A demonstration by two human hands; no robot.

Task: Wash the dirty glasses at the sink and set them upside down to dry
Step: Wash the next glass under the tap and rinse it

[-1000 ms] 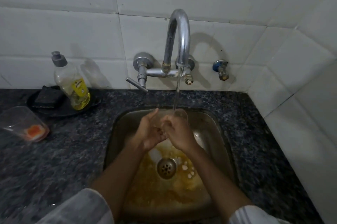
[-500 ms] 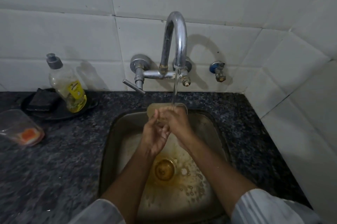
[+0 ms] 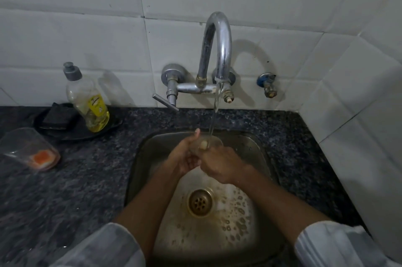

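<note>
Rinsing stage — both hands, left (image 3: pixel 185 159) and right (image 3: pixel 219 163), clasping one glass (image 3: pixel 210 141) under the tap stream (image 3: pixel 214 114) — next, tipping out and upending on the bench (image 3: pixel 76 179).

Item count: two glasses, one (image 3: pixel 208 144) held under the water stream and one (image 3: pixel 30 149) on the tabletop (image 3: pixel 87 179). One soap bottle (image 3: pixel 89 103). One sponge (image 3: pixel 59 116). One dark dish (image 3: pixel 104 130). One faucet (image 3: pixel 217 49). One sink (image 3: pixel 256 151). One drain (image 3: pixel 199 202). Two hands: left (image 3: pixel 185 155), right (image 3: pixel 219 164).

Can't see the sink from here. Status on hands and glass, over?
Both hands, left and right, grip the glass under running tap. Second glass waits on the counter, residue inside. Nothing in the way.
</note>
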